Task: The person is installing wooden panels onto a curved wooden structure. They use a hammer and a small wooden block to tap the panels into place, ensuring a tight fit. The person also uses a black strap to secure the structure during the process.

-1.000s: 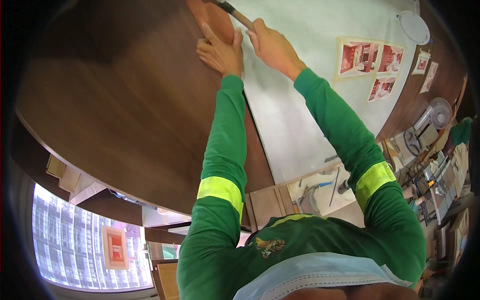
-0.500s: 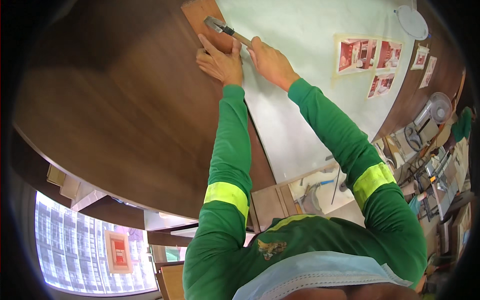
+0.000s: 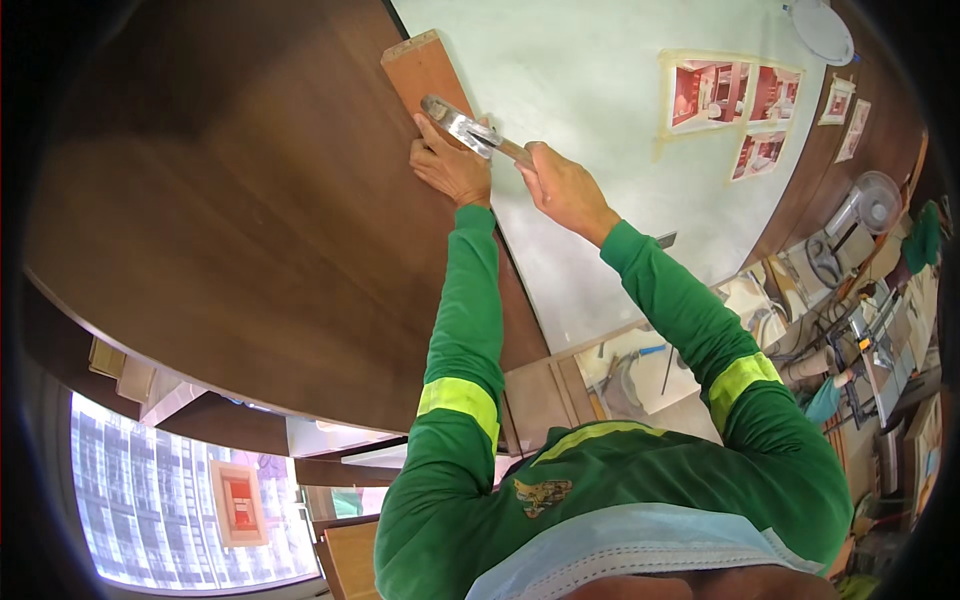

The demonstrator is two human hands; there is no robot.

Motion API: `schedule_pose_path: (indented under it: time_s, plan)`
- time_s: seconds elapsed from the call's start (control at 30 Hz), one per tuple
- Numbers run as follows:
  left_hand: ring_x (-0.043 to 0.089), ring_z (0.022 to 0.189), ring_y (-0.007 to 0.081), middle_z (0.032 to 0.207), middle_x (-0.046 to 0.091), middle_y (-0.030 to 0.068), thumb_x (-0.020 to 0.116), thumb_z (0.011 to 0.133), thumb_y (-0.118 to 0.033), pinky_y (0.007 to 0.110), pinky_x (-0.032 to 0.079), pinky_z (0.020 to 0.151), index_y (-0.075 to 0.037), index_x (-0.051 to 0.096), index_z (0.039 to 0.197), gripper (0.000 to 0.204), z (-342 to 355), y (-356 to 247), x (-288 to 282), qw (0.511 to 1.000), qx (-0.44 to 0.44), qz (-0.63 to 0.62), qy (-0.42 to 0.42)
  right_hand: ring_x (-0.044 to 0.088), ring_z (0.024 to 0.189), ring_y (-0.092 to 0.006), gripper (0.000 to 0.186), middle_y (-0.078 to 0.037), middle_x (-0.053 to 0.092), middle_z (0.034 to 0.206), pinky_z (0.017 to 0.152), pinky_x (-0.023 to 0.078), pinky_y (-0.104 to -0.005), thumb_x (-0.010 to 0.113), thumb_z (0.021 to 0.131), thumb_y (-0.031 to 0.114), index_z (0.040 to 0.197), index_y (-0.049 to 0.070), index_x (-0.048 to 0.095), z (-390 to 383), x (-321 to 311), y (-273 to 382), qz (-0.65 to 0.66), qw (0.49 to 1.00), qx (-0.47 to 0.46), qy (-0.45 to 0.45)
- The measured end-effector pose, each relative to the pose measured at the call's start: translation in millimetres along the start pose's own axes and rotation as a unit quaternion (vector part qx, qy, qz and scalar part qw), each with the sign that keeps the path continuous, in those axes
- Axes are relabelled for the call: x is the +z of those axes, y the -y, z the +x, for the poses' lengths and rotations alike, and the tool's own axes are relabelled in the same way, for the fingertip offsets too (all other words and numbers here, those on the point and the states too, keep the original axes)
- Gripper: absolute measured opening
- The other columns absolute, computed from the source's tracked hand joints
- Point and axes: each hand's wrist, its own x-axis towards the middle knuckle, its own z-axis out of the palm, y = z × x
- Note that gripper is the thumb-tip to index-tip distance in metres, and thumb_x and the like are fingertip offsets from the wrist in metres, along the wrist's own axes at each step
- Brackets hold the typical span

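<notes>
Two big panels took up most of the scene: a brown panel (image 3: 250, 230) on the left and a white panel (image 3: 580, 265) on the right, meeting along a dark seam that ran from far to near. A bright window (image 3: 150, 480) stood at the near left, and a cluttered worktop (image 3: 650, 395) lay below the white panel, between the arms. The person's green shirt (image 3: 680, 480), with a yellow band around each sleeve, filled the near middle. At the right were a fan (image 3: 875, 202) and, farther off, a white disc (image 3: 822, 32). Three photos (image 3: 708, 95) were taped to the white panel, well to the right of the hands. An orange-brown block (image 3: 425, 75) lay at the far part of the seam, slanting with it. Over its near part was the head of a hammer (image 3: 458, 122); whether metal touched wood could not be told. The right hand (image 3: 570, 195) was wrapped around the hammer's handle, to the right of the seam. The left hand (image 3: 452, 172) gripped the block's near end, fingers along its left side and thumb to the right, just beside the hammer head.
</notes>
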Motion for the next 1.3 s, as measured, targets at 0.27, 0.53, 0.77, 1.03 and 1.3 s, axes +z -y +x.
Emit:
schedule_pose_path:
  time_s: [0.27,0.53,0.77,1.03,1.3]
  plan:
    - [0.043,0.112,0.0399,0.126,0.044,0.0244,0.084,0.078,-0.056,0.051,0.035,0.099,-0.01,0.022,0.163,0.114,6,-2,-3,0.999,-0.003,-0.041,0.023,0.065,0.085,-0.0464,0.022,-0.022,0.066,0.098,0.07,0.053,-0.0566,0.055,0.105,0.024,0.107,0.005,0.044,31,32,-46,-0.062,0.998,-0.002,0.008]
    - [0.045,0.126,0.0461,0.135,0.048,0.0283,0.08,0.085,-0.047,0.055,0.035,0.111,-0.006,0.039,0.156,0.092,11,0,-44,0.982,0.008,-0.179,0.054,0.066,0.088,-0.0502,0.026,-0.03,0.068,0.094,0.074,0.053,-0.0578,0.046,0.105,0.024,0.115,-0.001,0.049,27,29,-48,-0.047,0.999,-0.023,-0.017]
    - [0.037,0.143,0.0475,0.154,0.044,0.0258,0.081,0.087,-0.032,0.052,0.031,0.12,0.003,0.038,0.154,0.087,8,-15,-66,0.977,-0.056,-0.183,0.094,0.065,0.088,-0.0474,0.023,-0.027,0.066,0.096,0.075,0.053,-0.0559,0.05,0.103,0.021,0.113,0.001,0.049,27,23,-34,-0.029,0.998,0.032,0.046]
    - [0.052,0.116,0.0394,0.12,0.051,0.0206,0.087,0.08,-0.033,0.047,0.045,0.102,-0.004,0.038,0.157,0.096,-66,12,-68,0.963,-0.161,-0.143,0.16,0.066,0.083,-0.0463,0.027,-0.022,0.066,0.095,0.071,0.053,-0.0562,0.05,0.107,0.03,0.107,0.004,0.045,-32,31,-53,-0.056,0.991,0.043,0.115]
    - [0.05,0.116,0.0413,0.122,0.05,0.0216,0.079,0.083,-0.013,0.049,0.043,0.104,-0.004,0.036,0.158,0.087,-100,26,-63,0.956,-0.174,-0.167,0.168,0.065,0.081,-0.0445,0.026,-0.02,0.066,0.095,0.066,0.053,-0.0537,0.057,0.104,0.028,0.11,0.005,0.048,-82,31,-44,-0.041,0.994,-0.012,0.098]
